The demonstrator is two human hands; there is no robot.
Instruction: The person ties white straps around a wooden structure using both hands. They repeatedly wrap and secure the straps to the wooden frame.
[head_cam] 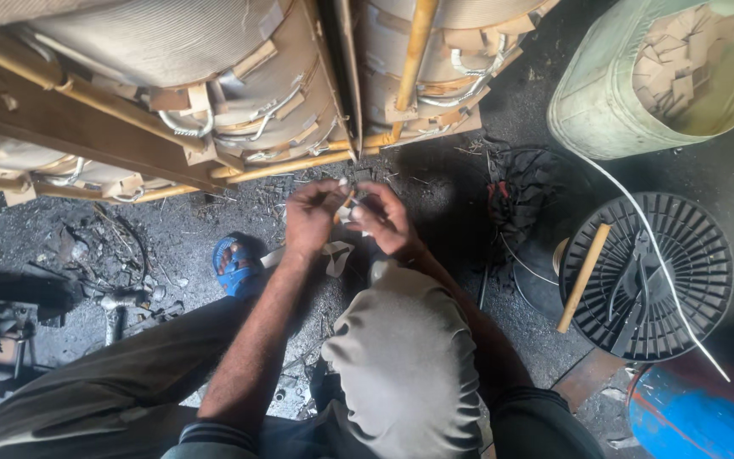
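My left hand (pixel 312 214) and my right hand (pixel 384 219) meet low over the dark floor, just below the large wound coils (pixel 214 76). Both pinch a small whitish strip of tape or paper (pixel 343 212) between the fingertips. A loose end of the strip (pixel 335 255) hangs below the hands. My bent knees in grey trousers (pixel 401 357) fill the lower middle. The coils carry wooden spacers, yellow rods (pixel 414 51) and grey leads (pixel 184 126).
A blue sandal (pixel 235 265) lies left of my hands. At right, a black ribbed round lid (pixel 652 276) holds pliers and a wooden stick (pixel 584 276). A metal drum of cardboard pieces (pixel 639 85) stands upper right, a blue drum (pixel 698 421) lower right. Metal tools (pixel 121 306) lie left.
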